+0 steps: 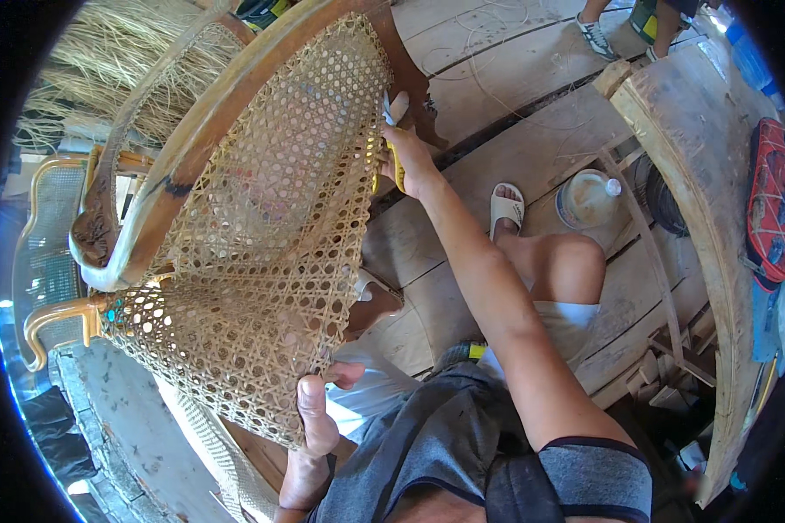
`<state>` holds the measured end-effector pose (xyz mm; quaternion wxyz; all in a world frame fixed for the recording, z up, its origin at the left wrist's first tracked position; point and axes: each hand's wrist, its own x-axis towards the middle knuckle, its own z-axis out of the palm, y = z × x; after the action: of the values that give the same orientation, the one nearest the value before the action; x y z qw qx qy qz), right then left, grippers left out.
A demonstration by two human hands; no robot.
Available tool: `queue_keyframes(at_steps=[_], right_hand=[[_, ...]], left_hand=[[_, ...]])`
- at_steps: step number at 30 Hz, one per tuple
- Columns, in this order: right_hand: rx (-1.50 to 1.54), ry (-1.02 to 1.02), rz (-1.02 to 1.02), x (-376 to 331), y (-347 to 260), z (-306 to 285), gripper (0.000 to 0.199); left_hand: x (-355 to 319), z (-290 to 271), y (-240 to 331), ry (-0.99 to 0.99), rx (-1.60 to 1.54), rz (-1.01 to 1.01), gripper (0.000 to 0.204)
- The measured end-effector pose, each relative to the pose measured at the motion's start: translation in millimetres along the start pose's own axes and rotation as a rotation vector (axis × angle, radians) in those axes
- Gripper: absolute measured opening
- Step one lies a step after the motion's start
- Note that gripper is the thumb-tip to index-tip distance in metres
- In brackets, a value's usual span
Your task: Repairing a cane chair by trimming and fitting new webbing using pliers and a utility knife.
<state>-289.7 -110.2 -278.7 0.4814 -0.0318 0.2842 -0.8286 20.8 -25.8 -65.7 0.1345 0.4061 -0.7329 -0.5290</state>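
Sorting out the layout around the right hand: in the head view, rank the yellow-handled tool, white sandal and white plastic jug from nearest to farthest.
From the right hand:
1. Yellow-handled tool, gripped in it, against the cane webbing.
2. White sandal, lower right on the plank floor.
3. White plastic jug, farther right, past the sandal.

1 cane panel (270, 235), 2 hands (318, 418), 1 sandal (506, 207)

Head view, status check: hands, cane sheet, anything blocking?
Left hand pinching the cane sheet's lower edge. Right hand at its upper edge, gripping a yellow-handled tool. Sheet draped over the wooden chair frame. Nothing blocking.
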Motion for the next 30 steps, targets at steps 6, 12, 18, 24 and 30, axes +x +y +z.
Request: queue_keyframes(at_steps=[6,12,18,24,30], right_hand=[[0.241,-0.263,-0.008,5,-17,4,0.029],[0.322,-0.04,0.0,-3,-13,18,0.032],[-0.096,-0.022,0.04,-19,-15,-6,0.024],[-0.372,-0.007,0.05,-14,-33,-12,0.024],[-0.037,-0.095,0.075,13,-39,-27,0.031]], left_hand=[[-3,-1,7,0.007,0.02,-0.004,0.069],[-4,1,11,0.011,0.013,-0.033,0.067],[-6,-8,12,-0.093,0.033,-0.009,0.071],[-6,-6,14,-0.042,0.006,-0.042,0.074],[-8,-3,15,0.001,0.01,-0.091,0.078]])
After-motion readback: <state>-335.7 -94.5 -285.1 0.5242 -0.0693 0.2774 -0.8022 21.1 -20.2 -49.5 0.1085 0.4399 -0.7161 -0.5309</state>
